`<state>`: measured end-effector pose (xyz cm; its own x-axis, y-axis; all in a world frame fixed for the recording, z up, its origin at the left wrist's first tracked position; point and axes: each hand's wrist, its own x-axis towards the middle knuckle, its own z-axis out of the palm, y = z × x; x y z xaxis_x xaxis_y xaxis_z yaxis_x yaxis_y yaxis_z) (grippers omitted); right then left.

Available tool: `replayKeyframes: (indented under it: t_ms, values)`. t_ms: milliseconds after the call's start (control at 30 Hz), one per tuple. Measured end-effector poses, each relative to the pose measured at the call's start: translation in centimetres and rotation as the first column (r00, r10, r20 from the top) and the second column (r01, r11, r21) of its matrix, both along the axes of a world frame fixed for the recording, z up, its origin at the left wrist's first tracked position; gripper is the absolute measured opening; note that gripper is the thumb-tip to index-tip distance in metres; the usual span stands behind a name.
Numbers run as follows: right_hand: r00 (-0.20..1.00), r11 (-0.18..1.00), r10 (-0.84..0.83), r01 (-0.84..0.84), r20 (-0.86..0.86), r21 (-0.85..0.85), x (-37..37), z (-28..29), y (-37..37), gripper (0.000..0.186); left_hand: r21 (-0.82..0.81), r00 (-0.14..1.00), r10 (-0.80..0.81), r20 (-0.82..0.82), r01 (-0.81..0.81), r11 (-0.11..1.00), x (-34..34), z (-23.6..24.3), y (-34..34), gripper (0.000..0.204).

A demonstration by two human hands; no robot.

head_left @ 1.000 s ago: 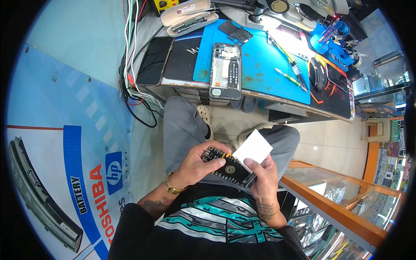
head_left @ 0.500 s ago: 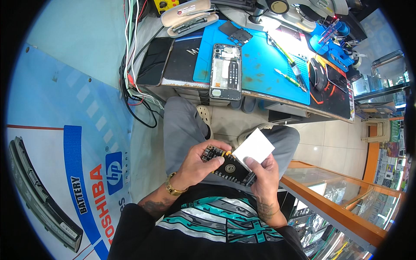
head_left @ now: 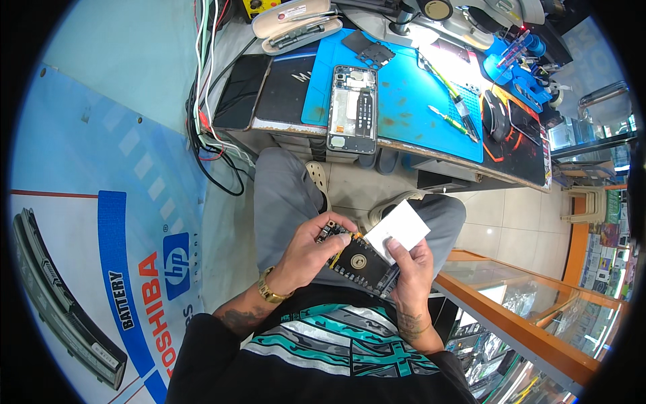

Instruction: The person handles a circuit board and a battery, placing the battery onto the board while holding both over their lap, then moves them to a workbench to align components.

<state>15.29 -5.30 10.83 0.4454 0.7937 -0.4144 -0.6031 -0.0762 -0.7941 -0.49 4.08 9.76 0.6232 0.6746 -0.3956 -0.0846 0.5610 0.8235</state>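
Observation:
Over my lap, my left hand (head_left: 309, 250) grips one end of a black circuit board (head_left: 359, 261) with small parts along its edges, a yellow piece near the top and a round pale emblem. My left thumb presses on its face. My right hand (head_left: 413, 273) pinches a white square card (head_left: 406, 225), thumb on top, beside the board's other end. The card overlaps or touches the board's upper edge; its exact contact is unclear. The fingers of my right hand are mostly hidden beneath.
Ahead, an opened phone (head_left: 352, 111) lies over the front edge of the bench on a blue mat (head_left: 404, 128). A soldering iron (head_left: 447, 87), tweezers case (head_left: 299, 30) and dark phone (head_left: 242, 91) lie around it. A wood-framed glass showcase (head_left: 518, 316) stands at right.
My right thumb has shifted slightly upward on the white card, and the card has moved a little. The board has turned slightly in my hands. The grip stays the same.

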Motion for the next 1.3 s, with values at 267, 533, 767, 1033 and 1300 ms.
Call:
replayKeyframes:
  t_ms: [267,533,767,1033,1300]
  values:
    - [1.000,1.000,0.020,-0.020,0.014,-0.007,0.1,0.2,0.0,0.027,-0.002,1.000,0.019,-0.022,-0.019,1.000,0.4,0.5,-0.1,0.014]
    - [1.000,1.000,0.022,-0.021,0.017,-0.019,0.2,0.0,-0.2,0.027,0.224,0.982,0.020,-0.186,0.023,0.974,0.5,0.5,-0.1,0.014]
    - [0.998,0.999,0.033,-0.035,-0.044,-0.033,-0.3,0.6,0.0,0.024,0.401,0.959,0.255,-0.124,-0.186,0.897,0.7,-1.0,-1.0,0.018]
    - [0.988,0.993,0.113,-0.115,0.110,0.011,-1.2,1.7,3.3,0.031,0.526,0.913,0.409,-0.013,-0.341,0.779,-0.5,0.2,0.2,0.023]
    - [0.796,0.853,0.480,-0.521,0.368,0.015,-1.4,5.1,15.0,0.035,0.498,0.535,0.810,0.240,-0.784,0.370,-0.6,1.3,4.6,0.024]
